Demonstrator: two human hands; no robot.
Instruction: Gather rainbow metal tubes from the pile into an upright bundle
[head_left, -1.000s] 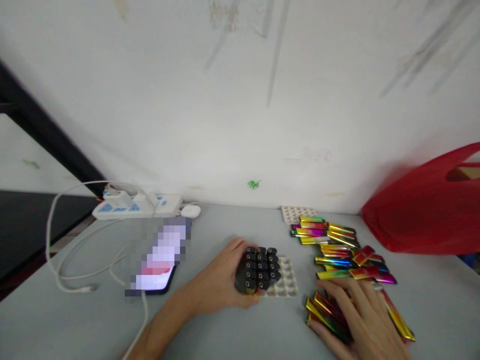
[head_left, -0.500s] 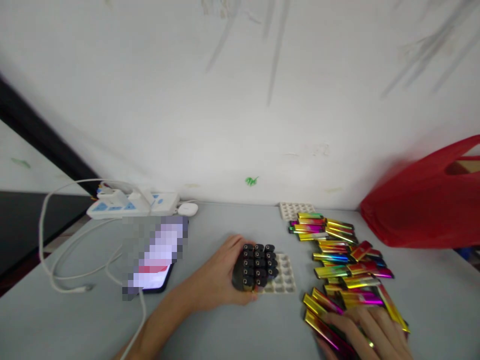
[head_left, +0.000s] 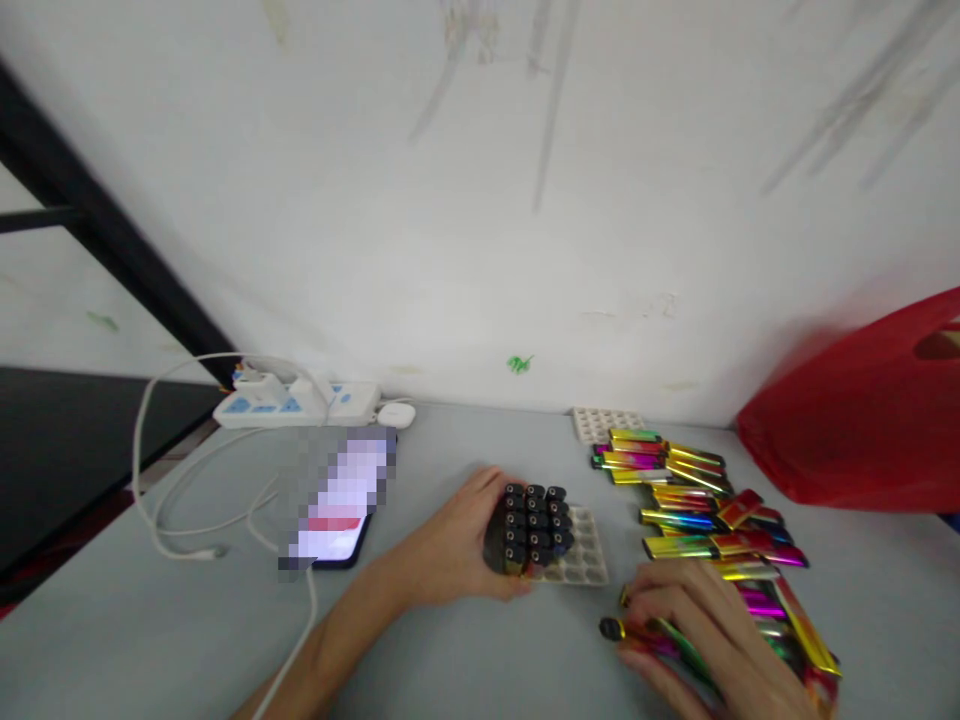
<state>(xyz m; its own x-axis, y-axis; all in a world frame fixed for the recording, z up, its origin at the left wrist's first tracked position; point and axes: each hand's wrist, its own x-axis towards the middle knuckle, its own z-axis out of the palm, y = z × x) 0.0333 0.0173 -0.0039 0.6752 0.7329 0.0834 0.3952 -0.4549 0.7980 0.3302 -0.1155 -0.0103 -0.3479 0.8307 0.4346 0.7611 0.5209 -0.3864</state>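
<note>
My left hand (head_left: 469, 540) is curled around the left side of several upright lighters (head_left: 536, 522), their black tops packed close in rows. They stand in a pale tray with round cells (head_left: 589, 552), whose bare cells show on the right. At the lower right my right hand (head_left: 701, 640) has its fingers closed on a shiny lighter (head_left: 612, 629), its black end pointing left. More of its body is hidden under the fingers. Beside and beneath that hand lie loose metallic lighters (head_left: 682, 547) in gold, red, purple and blue.
Another pale tray (head_left: 606, 422) lies by the wall, behind the loose lighters. A red bag (head_left: 855, 420) stands at the right. On the left are a phone (head_left: 337, 545), a white power strip (head_left: 292, 408), a small white case (head_left: 396, 415) and a looping white cable (head_left: 136, 450).
The whole view has shifted slightly. My right hand has closed on a lighter, whose black end now sticks out to the left. My left hand keeps its place around the upright lighters.
</note>
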